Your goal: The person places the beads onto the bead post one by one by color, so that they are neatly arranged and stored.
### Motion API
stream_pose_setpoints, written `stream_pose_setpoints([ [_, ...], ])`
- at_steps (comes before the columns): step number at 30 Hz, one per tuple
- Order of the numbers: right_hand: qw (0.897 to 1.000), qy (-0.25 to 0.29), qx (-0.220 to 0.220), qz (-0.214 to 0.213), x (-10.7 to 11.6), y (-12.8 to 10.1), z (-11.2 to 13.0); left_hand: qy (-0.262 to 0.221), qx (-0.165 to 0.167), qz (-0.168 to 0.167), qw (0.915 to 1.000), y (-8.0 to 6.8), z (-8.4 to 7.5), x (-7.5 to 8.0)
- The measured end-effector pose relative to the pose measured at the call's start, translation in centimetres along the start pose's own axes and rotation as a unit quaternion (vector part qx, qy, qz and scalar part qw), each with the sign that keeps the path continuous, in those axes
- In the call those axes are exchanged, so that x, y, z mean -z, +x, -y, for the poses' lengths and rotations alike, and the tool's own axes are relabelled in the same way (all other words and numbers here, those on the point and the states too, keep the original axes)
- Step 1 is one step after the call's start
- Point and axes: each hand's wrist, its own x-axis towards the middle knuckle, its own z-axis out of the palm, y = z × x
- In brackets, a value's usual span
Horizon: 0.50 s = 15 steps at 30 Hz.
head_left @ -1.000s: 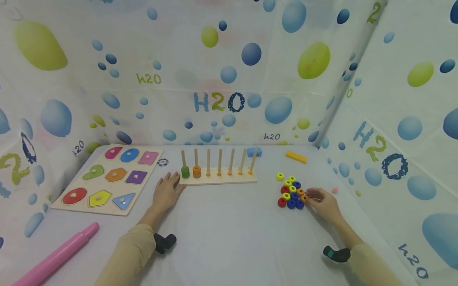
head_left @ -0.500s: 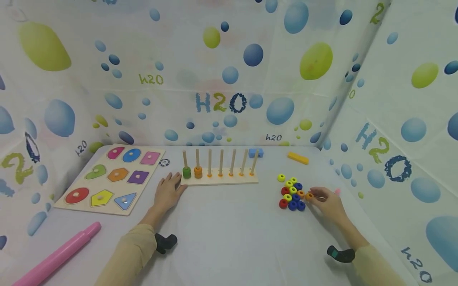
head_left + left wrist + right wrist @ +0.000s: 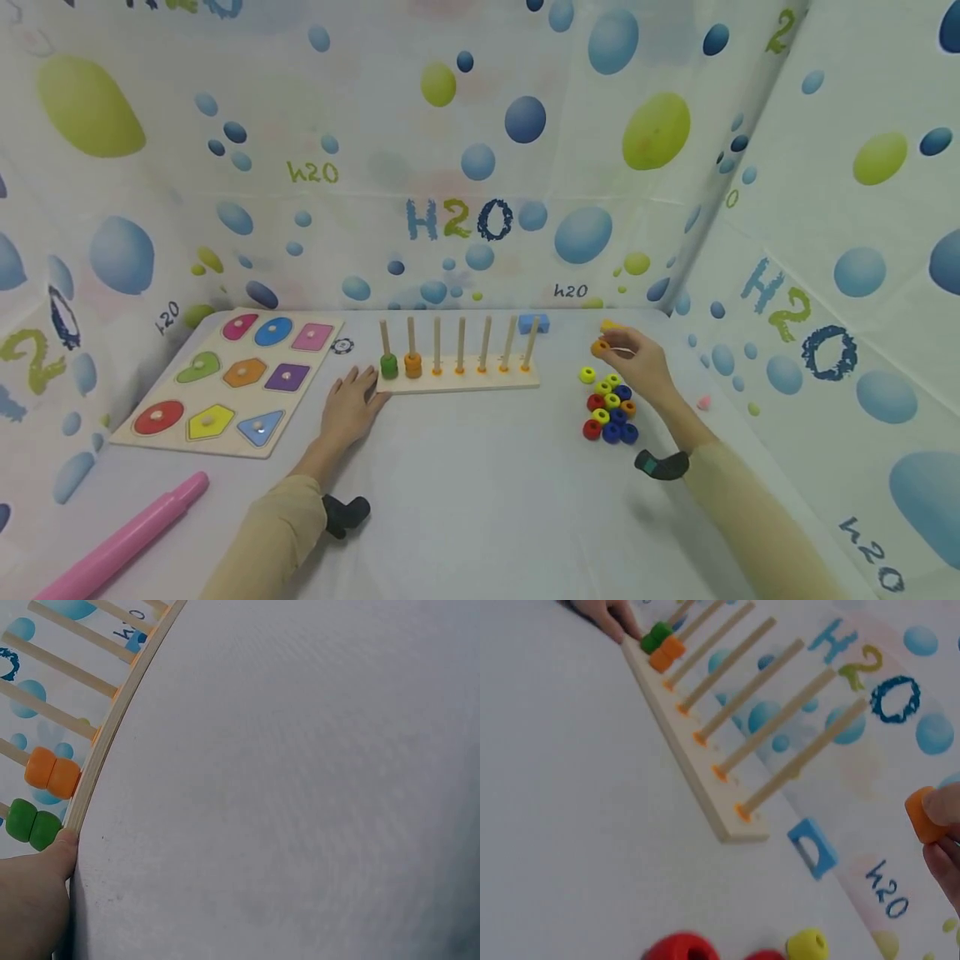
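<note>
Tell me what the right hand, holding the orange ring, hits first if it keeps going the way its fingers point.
The right hand pinches an orange ring and points left toward the peg board. The rightmost peg likely comes first; depth is unclear.

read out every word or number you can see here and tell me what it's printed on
"H2O" in large letters: back wall of the bubble-print sheet.
"H2O" in large letters: right wall.
"h2O" small, green: back wall, upper left.
"h2O" small, dark: back wall, low right.
"h2O" small: left wall, and right wall near the bottom.
Shape puzzle board, peg rack and rings: no text seen.
</note>
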Motion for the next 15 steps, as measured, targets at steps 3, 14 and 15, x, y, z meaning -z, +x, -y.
stream_pose_setpoints([
  [3, 1.000, 0.020, 0.023, 0.001, -1.6, 2.2, 2.2, -0.002, 0.001, -0.002, 1.0000, -0.1, 0.1, 0.0],
  [14, 0.993, 0.070, 0.091, 0.019, -9.2, 7.1, 8.5, 0.000, 0.007, 0.001, 1.0000, 0.0, 0.0, 0.0],
  [15, 0.993, 0.076, 0.090, 0.024, -9.9, 7.3, 9.0, 0.000, 0.008, 0.002, 1.0000, 0.0, 0.0, 0.0],
])
